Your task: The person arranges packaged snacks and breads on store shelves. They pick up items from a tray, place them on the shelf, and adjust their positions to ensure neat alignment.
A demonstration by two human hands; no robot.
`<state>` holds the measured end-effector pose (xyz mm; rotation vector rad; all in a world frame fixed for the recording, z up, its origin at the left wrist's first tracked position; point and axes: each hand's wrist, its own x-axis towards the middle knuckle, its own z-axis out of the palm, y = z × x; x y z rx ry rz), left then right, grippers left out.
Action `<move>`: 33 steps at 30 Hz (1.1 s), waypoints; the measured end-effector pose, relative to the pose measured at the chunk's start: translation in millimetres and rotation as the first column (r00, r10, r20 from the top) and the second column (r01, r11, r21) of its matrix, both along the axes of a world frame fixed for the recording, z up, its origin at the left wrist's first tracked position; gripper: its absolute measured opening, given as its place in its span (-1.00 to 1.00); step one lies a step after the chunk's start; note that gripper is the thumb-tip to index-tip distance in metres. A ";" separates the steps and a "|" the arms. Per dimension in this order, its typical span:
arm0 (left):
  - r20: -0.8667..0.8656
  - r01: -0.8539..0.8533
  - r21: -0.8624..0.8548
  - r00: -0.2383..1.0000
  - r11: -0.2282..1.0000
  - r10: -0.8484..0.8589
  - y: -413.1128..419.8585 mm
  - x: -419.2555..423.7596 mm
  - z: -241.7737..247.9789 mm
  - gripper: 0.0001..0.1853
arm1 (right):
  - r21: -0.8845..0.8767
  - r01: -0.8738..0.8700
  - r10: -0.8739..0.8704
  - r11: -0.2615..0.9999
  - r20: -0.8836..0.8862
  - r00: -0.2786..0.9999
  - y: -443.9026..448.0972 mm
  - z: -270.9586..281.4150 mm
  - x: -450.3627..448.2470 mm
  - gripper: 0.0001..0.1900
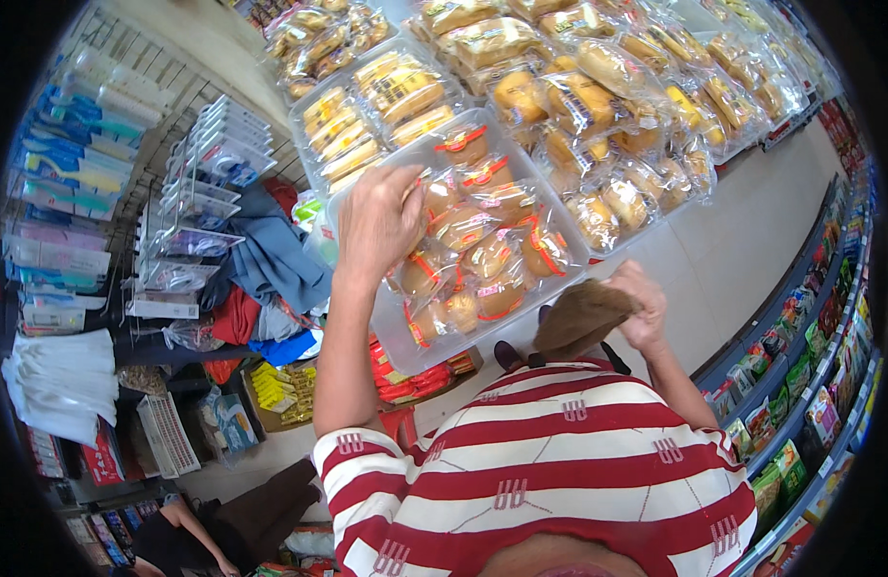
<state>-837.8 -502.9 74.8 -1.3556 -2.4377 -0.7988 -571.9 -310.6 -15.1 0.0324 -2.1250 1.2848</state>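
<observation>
My right hand (640, 299) grips a brown cloth (584, 317) at one end. The cloth hangs bunched just beyond the near right side of a clear plastic bin (404, 353). Round brown buns (462, 229) in clear wrappers with red and orange bands fill this bin. Over its left side is my left hand (381, 223), knuckles up and fingers bent down towards the buns. Its fingertips are hidden, so whether they pinch anything does not show.
Behind stand bins of wrapped sliced cakes (400, 83) and assorted packaged breads (581, 101). Toothbrush packs (76, 159) hang at left near blue-grey fabric (271, 252). Lower left, another person (177, 537) is partly visible. Snack shelves (797, 404) curve along the right.
</observation>
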 end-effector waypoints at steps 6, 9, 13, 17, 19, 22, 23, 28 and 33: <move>-0.082 -0.033 -0.214 0.996 0.976 0.016 58.7 -50.9 -16.4 -0.79 | -0.235 0.138 -0.163 0.962 -0.088 0.983 57.0 -3.9 15.9 -0.74; -0.089 -0.064 -0.344 0.995 0.937 0.035 80.2 -69.9 -27.2 -0.79 | -0.240 0.108 -0.144 0.965 -0.137 0.980 82.0 -6.7 12.3 -0.72; -0.093 -0.073 -0.543 0.995 0.836 0.027 91.8 -83.6 -43.8 -0.78 | -0.231 0.105 -0.132 0.967 -0.103 0.986 110.7 -12.7 15.0 -0.71; -0.039 -0.035 -0.571 0.999 0.820 0.016 92.4 -94.0 -50.2 -0.80 | -0.416 0.089 -0.149 0.905 -0.115 0.982 127.1 -27.3 13.9 -0.72; -0.002 0.014 -0.533 1.000 0.846 -0.017 89.0 -91.8 -48.0 -0.83 | -0.358 0.126 -0.159 0.925 -0.064 0.985 132.5 -34.2 11.3 -0.72; -0.015 0.083 -0.493 0.994 0.866 -0.104 84.6 -83.0 -34.0 -0.85 | -0.212 0.121 -0.141 0.970 -0.082 0.987 140.2 -41.9 6.2 -0.73; -0.060 0.074 -0.487 0.991 0.870 -0.117 83.6 -78.6 -27.6 -0.86 | -0.147 0.120 -0.134 0.982 -0.095 0.986 141.7 -43.7 5.9 -0.74; -0.168 -0.130 -0.261 0.982 0.957 0.087 63.2 -60.9 21.1 -0.96 | -0.182 0.090 -0.104 0.979 -0.067 0.992 145.3 -49.0 5.9 -0.72; 0.497 -0.308 0.010 0.827 0.951 0.262 39.3 -45.0 44.7 -0.90 | -0.251 0.161 -0.171 0.954 -0.021 0.985 140.9 -51.0 6.4 -0.68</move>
